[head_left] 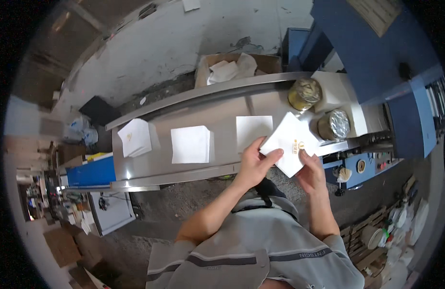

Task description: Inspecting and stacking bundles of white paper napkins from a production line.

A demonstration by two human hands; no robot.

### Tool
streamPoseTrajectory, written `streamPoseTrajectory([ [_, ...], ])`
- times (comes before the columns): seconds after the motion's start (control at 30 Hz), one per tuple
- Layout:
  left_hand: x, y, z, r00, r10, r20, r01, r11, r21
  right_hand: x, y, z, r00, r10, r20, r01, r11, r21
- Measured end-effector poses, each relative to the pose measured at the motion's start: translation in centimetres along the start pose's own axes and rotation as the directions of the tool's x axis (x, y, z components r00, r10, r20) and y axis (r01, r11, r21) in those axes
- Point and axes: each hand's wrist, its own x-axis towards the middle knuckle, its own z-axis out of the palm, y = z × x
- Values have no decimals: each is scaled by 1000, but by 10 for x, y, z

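Observation:
Both my hands grip a small stack of white napkins (291, 139) with a gold print, turned cornerwise above the right part of a metal-edged table (222, 107). My left hand (255, 164) pinches its left side, thumb on top. At the lower right edge my right hand (312, 172) is closed on the same stack, its thumb near the print. Just behind my left hand lies a white napkin pile (253, 127), partly covered. Farther left sit a plain white stack (190, 145) and, at the table's left end, a fanned stack (135, 137) with a gold mark.
Two foil-topped cans (304, 94) (334, 125) stand close beyond the held stack. A large blue machine (367, 58) rises at the right. Behind the table's raised rail is a cardboard box (269, 64) with white paper. A blue panel (91, 172) adjoins the left end.

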Motion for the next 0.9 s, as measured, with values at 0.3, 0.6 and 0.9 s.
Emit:
streamPoseTrajectory([
  [0.3,-22,1,-14,997,4,-76,-6,1000,-21,-4,3,16,861,-483,158,433,534,-726],
  [0.6,-14,25,-47,982,-184,-48,135,852,-505,-13,7,82,662,-185,727,733,-46,-679],
  [0.9,26,20,-6,995,-79,57,80,997,-6,43,-19,3,996,-86,13,86,947,-310],
])
